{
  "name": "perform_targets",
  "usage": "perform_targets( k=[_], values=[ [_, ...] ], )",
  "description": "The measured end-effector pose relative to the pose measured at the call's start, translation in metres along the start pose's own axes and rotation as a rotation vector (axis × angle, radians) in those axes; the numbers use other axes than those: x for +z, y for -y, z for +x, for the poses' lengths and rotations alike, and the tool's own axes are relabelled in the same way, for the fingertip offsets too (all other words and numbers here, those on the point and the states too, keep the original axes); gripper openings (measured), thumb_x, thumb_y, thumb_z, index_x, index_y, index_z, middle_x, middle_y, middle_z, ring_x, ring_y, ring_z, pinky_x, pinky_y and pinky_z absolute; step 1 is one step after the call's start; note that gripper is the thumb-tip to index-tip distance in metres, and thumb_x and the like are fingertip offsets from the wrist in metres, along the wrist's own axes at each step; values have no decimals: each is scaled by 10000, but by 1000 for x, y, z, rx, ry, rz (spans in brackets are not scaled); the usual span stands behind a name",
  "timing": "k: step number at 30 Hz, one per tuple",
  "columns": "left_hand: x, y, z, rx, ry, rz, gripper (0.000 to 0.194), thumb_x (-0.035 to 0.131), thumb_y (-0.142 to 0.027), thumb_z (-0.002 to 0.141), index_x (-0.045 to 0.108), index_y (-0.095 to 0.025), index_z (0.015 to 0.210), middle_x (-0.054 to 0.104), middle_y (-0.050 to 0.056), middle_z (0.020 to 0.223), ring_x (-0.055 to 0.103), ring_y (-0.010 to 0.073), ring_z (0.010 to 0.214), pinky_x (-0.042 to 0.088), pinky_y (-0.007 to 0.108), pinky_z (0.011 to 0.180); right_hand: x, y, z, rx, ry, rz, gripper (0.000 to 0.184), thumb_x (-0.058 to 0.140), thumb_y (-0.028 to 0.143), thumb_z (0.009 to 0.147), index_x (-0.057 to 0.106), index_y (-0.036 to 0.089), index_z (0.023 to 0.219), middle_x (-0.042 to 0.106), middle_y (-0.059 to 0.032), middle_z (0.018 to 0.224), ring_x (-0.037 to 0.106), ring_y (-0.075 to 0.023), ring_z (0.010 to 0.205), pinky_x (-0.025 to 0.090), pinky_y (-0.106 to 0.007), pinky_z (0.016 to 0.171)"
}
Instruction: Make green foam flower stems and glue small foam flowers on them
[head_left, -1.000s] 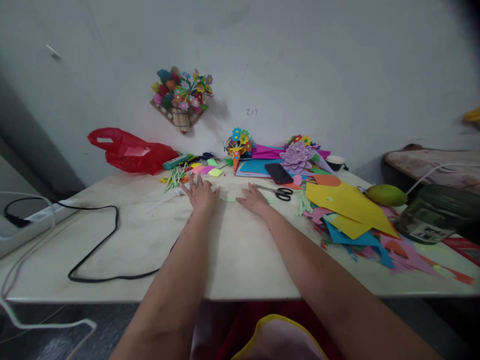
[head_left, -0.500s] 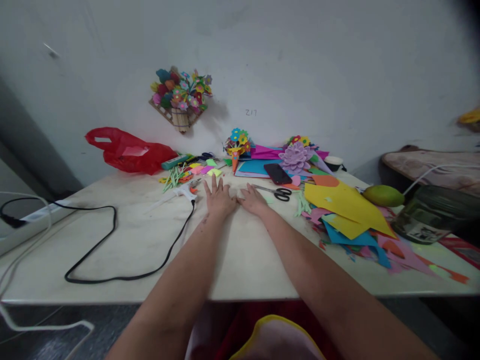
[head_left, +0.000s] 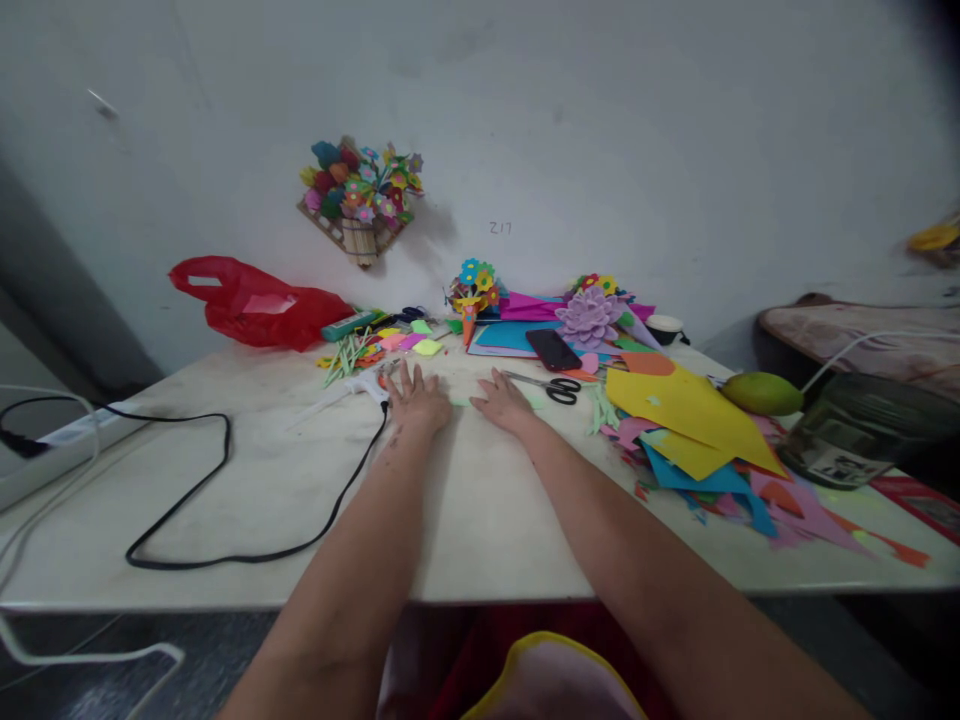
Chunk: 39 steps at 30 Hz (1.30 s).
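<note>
Palm down on the table, my left hand (head_left: 418,402) has its fingers spread beside a white glue gun (head_left: 364,386). My right hand (head_left: 502,402) lies flat, fingers apart, over a thin pale green strip (head_left: 537,401) that partly shows on either side of it. The left hand is close to the strip's left end; whether it touches it I cannot tell. Just right of my right hand are scissors (head_left: 561,389) with black handles. A bundle of pale green strips (head_left: 601,408) lies beyond them.
A black cord (head_left: 225,450) loops over the table's left side. Coloured foam sheets (head_left: 694,415), a green mango (head_left: 763,393) and a dark jar (head_left: 847,440) are on the right. Behind are a phone (head_left: 553,350), a purple flower (head_left: 591,317) and a red bag (head_left: 262,305).
My left hand slid right until it met the right hand, then moved back left, staying flat. The right hand stays nearly in place. More of the glue gun shows than at first.
</note>
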<state>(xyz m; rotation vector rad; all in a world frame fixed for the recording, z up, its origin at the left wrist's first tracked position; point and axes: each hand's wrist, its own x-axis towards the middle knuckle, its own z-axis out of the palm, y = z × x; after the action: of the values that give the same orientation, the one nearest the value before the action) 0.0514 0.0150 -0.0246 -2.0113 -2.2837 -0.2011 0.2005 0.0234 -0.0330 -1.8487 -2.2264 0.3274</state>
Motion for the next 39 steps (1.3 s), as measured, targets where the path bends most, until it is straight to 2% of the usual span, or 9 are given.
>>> perform_targets(
  k=[6, 9, 11, 13, 15, 17, 20, 32, 39],
  values=[
    [0, 20, 3, -133, -68, -2, 502, 440, -246, 784, 417, -246, 1285, 127, 45, 1457, -209, 291, 1279, -167, 579, 957, 0, -1, 1, 2, 8, 5, 575, 329, 487, 834, 307, 223, 1344, 37, -51, 1469, 20, -215, 1332, 80, -309, 1052],
    [-1, 24, 1, -143, -215, -33, 484, 462, -167, 769, 458, -204, 1252, 172, 76, 1448, -159, 320, 1295, -81, 608, 975, 0, -1, 1, 6, 13, 2, 575, 328, 488, 835, 302, 227, 1346, 37, -47, 1469, 17, -215, 1333, 85, -313, 1052],
    [-4, 23, 0, -81, -358, -76, 462, 452, -158, 777, 467, -188, 1238, 242, 93, 1425, -46, 327, 1315, 6, 594, 997, 0, -1, 1, 7, 10, -5, 578, 323, 494, 836, 297, 227, 1348, 36, -48, 1469, 19, -217, 1333, 90, -317, 1051],
    [-9, 16, -1, 10, -415, -160, 422, 431, -188, 794, 486, -188, 1212, 408, 113, 1325, 201, 303, 1285, 169, 524, 1005, 0, 0, 0, 5, 4, -13, 578, 321, 496, 838, 296, 226, 1348, 37, -52, 1469, 22, -219, 1333, 96, -321, 1049],
    [-11, 7, -1, 81, -327, -276, 342, 398, -229, 815, 560, -196, 1113, 580, 120, 1102, 476, 252, 1089, 361, 405, 901, 0, 0, 0, 2, -2, -21, 575, 326, 492, 839, 297, 225, 1347, 41, -58, 1468, 29, -221, 1332, 98, -322, 1047],
    [-9, -2, -1, 155, -239, -391, 298, 400, -270, 815, 611, -203, 1014, 621, 103, 988, 570, 212, 912, 428, 324, 782, 0, 0, 0, -1, -7, -28, 575, 325, 490, 840, 294, 222, 1348, 47, -65, 1467, 35, -221, 1332, 97, -322, 1047],
    [0, -9, 2, 284, -134, -528, 265, 438, -228, 784, 618, -179, 972, 651, 74, 912, 584, 165, 832, 428, 252, 727, 0, 1, 0, -1, -6, -31, 563, 319, 483, 844, 296, 228, 1346, 55, -65, 1467, 39, -223, 1332, 100, -331, 1044],
    [14, -5, 11, 203, -83, -608, 229, 511, -144, 690, 611, -173, 894, 652, 47, 817, 574, 138, 732, 420, 223, 655, 1, -8, 4, -60, -51, 42, 495, 401, 335, 836, 372, 209, 1313, 164, -68, 1449, 111, -214, 1324, 147, -320, 1043],
    [8, -3, 7, 286, -39, -639, 151, 580, -249, 667, 649, -178, 781, 650, 33, 769, 576, 136, 710, 423, 220, 647, 4, -15, 7, -130, -86, 119, 456, 443, 208, 818, 433, 215, 1274, 250, -56, 1421, 125, -204, 1324, 173, -339, 1051]
  ],
)
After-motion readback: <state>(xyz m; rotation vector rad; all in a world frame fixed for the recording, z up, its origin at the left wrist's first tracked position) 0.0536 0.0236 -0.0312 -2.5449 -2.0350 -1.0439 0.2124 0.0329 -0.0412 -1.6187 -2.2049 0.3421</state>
